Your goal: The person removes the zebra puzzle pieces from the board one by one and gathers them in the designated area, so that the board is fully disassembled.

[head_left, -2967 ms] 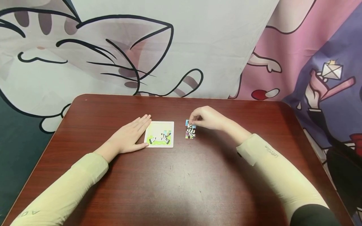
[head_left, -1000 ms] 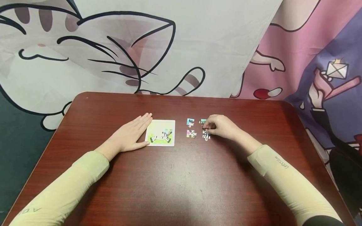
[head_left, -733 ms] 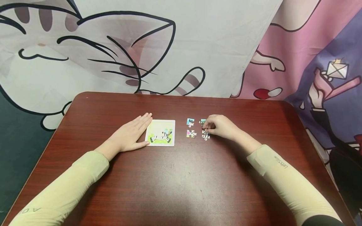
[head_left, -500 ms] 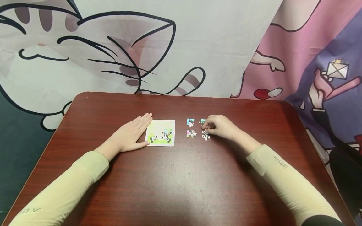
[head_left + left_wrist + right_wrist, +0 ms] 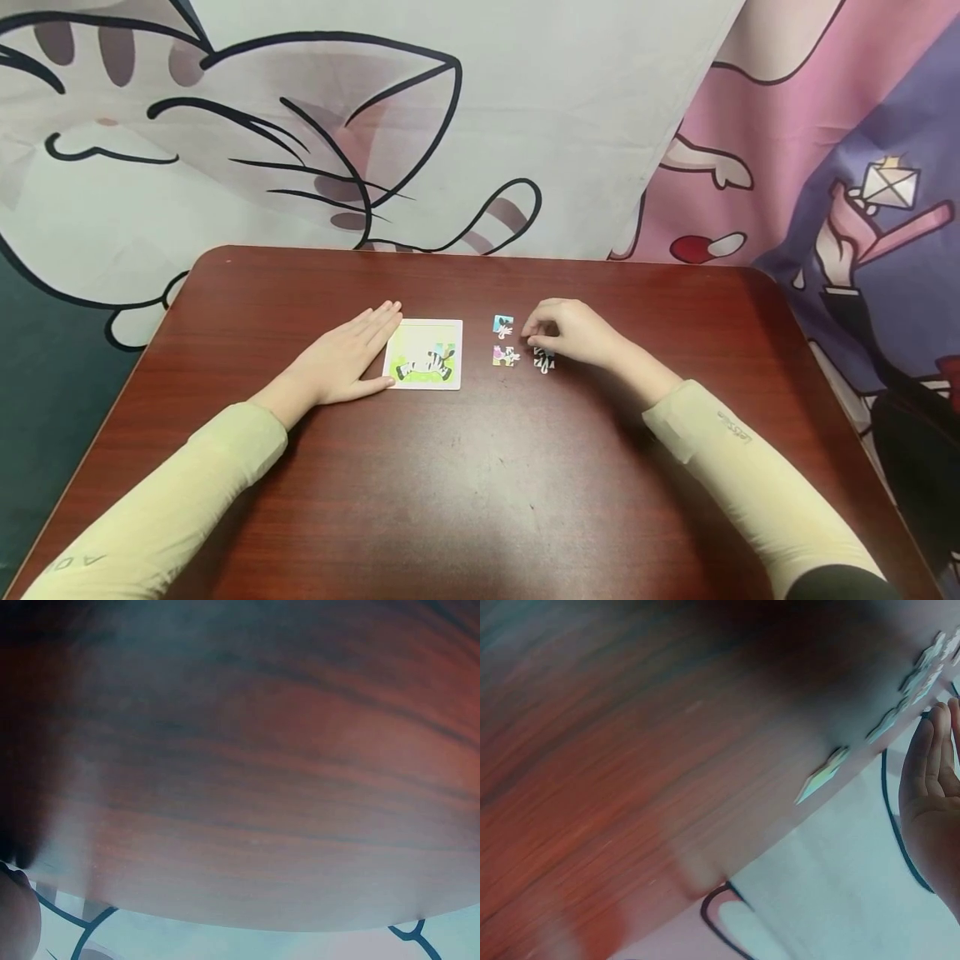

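In the head view, my left hand (image 5: 341, 354) lies flat with straight fingers along the left edge of a white-bordered zebra puzzle board (image 5: 423, 385). My right hand (image 5: 576, 329) is over the loose puzzle pieces right of the board, fingers bent and thumb a little apart from them. A blue piece (image 5: 503, 325) with a zebra's ear and a pink-cornered piece (image 5: 505, 356) lie left of its fingertips. A striped piece (image 5: 543, 359) lies just below its thumb. In the right wrist view, a green-and-blue piece (image 5: 823, 775) lies on the table; this hand hides that spot in the head view.
The brown wooden table (image 5: 450, 483) has rounded far corners. Behind it hangs a cloth (image 5: 585, 125) printed with a cartoon cat. A dark object (image 5: 911, 467) stands beyond the table's right edge.
My right hand first drew the stacked pieces apart into separate ones. Since half a second ago it has shifted slightly left and away, now covering the upper right piece. My left hand stays put.
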`<state>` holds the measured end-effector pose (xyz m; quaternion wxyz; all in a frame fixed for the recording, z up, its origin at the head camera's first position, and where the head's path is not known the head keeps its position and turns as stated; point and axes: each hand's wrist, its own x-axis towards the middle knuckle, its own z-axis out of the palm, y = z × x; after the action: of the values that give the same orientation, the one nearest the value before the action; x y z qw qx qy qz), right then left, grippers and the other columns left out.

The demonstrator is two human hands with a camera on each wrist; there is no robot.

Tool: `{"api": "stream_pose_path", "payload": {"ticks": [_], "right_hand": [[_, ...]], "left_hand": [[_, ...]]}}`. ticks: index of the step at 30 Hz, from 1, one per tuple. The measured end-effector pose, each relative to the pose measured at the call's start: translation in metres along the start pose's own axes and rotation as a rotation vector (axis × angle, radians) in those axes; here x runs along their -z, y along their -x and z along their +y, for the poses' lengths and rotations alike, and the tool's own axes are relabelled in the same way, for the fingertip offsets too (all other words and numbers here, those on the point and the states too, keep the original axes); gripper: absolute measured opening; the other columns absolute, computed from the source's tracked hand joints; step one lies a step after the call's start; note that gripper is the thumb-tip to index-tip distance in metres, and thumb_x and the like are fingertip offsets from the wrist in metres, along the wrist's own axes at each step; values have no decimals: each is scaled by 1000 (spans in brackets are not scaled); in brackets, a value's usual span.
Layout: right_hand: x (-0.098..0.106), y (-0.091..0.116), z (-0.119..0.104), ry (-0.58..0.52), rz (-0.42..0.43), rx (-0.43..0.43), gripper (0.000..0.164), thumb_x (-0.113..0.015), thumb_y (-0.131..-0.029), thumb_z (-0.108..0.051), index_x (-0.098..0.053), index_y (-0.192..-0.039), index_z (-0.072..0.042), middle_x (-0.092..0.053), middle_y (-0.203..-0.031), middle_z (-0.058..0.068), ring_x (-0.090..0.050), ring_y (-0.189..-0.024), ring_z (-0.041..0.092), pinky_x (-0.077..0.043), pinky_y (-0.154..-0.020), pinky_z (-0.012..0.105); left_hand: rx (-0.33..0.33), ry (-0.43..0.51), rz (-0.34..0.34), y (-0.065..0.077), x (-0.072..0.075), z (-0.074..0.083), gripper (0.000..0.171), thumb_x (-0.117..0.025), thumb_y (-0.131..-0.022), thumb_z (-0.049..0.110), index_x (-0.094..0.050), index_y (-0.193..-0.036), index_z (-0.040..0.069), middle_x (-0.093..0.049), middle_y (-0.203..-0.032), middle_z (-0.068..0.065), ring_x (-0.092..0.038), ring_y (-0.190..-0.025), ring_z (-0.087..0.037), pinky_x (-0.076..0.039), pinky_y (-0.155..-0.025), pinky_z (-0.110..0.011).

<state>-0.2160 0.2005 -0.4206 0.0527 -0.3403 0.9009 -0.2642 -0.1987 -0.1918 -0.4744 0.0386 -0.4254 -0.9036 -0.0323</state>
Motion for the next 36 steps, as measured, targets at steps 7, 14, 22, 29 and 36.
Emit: {"api": "stream_pose_path", "payload": {"ticks": [7,14,22,29,36], "right_hand": [[-11,-17,-12,-16,-3,25,7,-69,-82,-12,-71,-87,-17,-61,-84,-11,-55,-75,4,-49,-71,23],[-23,-30,-22,-52,-26,34,6,-69,-83,-13,-70,-87,-17,-59,-82,-12,-56,-75,0,-50,-71,21],[-35,-42,-31,-68,-42,53,5,-69,-83,-14,-70,-87,-17,-59,-83,-12,-56,-73,-1,-50,-69,22],[-42,-54,-44,-71,-51,73,5,-71,-82,-14,-70,-87,-15,-61,-84,-7,-57,-73,1,-51,-68,20],[-47,-64,-53,-83,-68,86,8,-72,-80,-14,-70,-88,-14,-61,-85,-5,-58,-76,5,-50,-70,19]], "left_hand": [[-5,-4,-6,1,-2,-2,91,-39,-87,64,-16,-148,0,-12,-156,-14,-10,-144,-25,-17,-116,-39],[-4,-13,-19,0,-1,-2,92,-38,-87,66,-15,-149,1,-11,-156,-14,-8,-144,-25,-15,-116,-39],[-10,-12,-11,-1,1,0,92,-40,-87,65,-18,-148,0,-14,-155,-15,-12,-143,-26,-18,-115,-40],[-2,-14,-21,0,1,0,92,-37,-87,66,-16,-148,0,-12,-156,-15,-9,-144,-25,-16,-116,-39],[6,-10,-12,0,2,0,92,-39,-87,65,-17,-148,0,-13,-155,-14,-11,-143,-25,-17,-116,-39]]}}
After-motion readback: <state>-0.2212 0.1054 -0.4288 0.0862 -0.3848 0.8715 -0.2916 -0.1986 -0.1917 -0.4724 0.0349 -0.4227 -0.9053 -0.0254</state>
